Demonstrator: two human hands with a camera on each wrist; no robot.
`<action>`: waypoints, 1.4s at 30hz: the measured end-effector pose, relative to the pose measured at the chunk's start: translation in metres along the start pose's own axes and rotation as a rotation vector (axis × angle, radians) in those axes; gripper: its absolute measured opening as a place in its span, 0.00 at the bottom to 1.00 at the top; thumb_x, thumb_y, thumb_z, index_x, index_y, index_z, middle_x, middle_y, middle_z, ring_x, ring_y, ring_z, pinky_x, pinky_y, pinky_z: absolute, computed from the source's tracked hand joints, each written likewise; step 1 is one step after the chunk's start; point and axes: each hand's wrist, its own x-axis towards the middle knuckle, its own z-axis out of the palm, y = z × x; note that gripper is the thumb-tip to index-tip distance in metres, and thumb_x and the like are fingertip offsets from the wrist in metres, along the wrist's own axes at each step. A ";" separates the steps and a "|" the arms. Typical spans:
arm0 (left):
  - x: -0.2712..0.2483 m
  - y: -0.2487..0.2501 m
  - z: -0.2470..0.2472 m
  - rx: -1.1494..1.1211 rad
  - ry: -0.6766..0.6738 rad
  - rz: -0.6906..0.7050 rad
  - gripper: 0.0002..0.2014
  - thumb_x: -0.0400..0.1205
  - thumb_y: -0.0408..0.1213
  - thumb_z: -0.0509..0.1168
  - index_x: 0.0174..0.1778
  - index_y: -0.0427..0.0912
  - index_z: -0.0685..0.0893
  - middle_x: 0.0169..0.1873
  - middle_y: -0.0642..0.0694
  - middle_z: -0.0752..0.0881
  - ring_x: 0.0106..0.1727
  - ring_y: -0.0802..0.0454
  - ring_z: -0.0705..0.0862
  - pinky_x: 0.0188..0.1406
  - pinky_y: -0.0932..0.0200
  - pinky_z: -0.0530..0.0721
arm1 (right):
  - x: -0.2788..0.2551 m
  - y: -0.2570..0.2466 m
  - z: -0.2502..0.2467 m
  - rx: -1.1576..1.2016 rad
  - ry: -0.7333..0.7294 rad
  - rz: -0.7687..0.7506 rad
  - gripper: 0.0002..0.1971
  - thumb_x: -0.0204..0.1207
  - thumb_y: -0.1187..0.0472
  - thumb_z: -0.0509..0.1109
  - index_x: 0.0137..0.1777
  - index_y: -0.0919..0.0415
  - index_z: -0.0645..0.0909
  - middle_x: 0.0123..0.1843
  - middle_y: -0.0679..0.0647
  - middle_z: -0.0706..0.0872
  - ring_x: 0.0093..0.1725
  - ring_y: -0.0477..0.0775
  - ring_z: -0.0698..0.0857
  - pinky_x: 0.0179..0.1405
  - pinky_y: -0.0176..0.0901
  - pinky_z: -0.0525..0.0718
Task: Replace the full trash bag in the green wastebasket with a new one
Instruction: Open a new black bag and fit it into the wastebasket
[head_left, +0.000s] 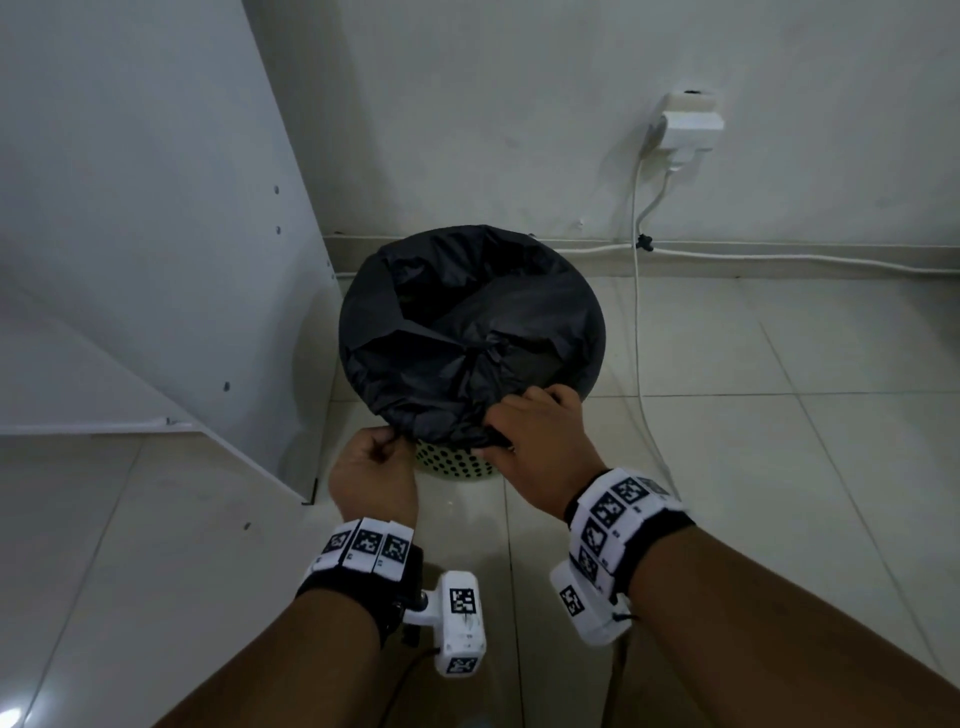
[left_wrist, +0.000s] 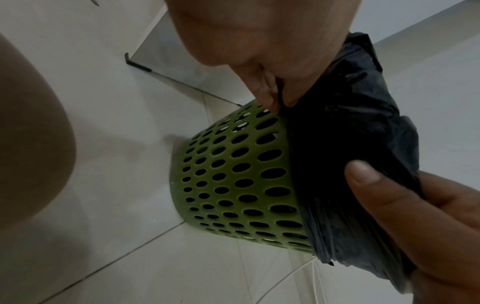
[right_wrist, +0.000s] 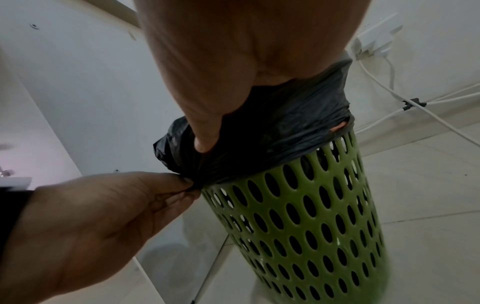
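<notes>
A green wastebasket (head_left: 457, 464) is standing on the tiled floor (head_left: 727, 467) by the wall. The left hand (head_left: 371, 470) and right hand (head_left: 535, 431) are pinching the black trash bag (head_left: 467, 322) folded over its near rim.

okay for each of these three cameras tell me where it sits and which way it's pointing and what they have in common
Head: worn on the head, looking down at the green wastebasket; both forearms and hands show.
Left wrist: low beside the basket, facing along the left hand, which pinches the black trash bag.
Right wrist: low, facing along the right hand, which grips the bag's folded edge.
Shared: all three show both hands, bag and basket.
</notes>
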 end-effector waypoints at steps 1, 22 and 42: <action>0.002 0.000 0.003 -0.003 0.000 -0.014 0.01 0.79 0.34 0.74 0.44 0.41 0.89 0.37 0.47 0.89 0.41 0.53 0.84 0.47 0.63 0.79 | 0.001 -0.001 0.000 0.007 -0.006 0.015 0.14 0.72 0.41 0.66 0.42 0.50 0.81 0.38 0.45 0.83 0.44 0.55 0.79 0.56 0.50 0.62; -0.008 0.047 0.018 -0.428 -0.155 -0.278 0.12 0.77 0.40 0.77 0.54 0.39 0.92 0.41 0.53 0.91 0.32 0.67 0.87 0.28 0.78 0.81 | 0.011 -0.016 0.008 -0.009 0.088 0.118 0.13 0.73 0.42 0.60 0.40 0.50 0.79 0.35 0.47 0.82 0.39 0.57 0.79 0.49 0.52 0.63; 0.005 0.047 0.039 -0.227 -0.006 -0.177 0.27 0.76 0.45 0.74 0.72 0.43 0.82 0.44 0.57 0.89 0.51 0.55 0.88 0.50 0.62 0.82 | -0.001 0.027 -0.003 -0.058 0.047 0.113 0.21 0.71 0.30 0.61 0.40 0.48 0.79 0.38 0.41 0.74 0.49 0.54 0.80 0.70 0.64 0.65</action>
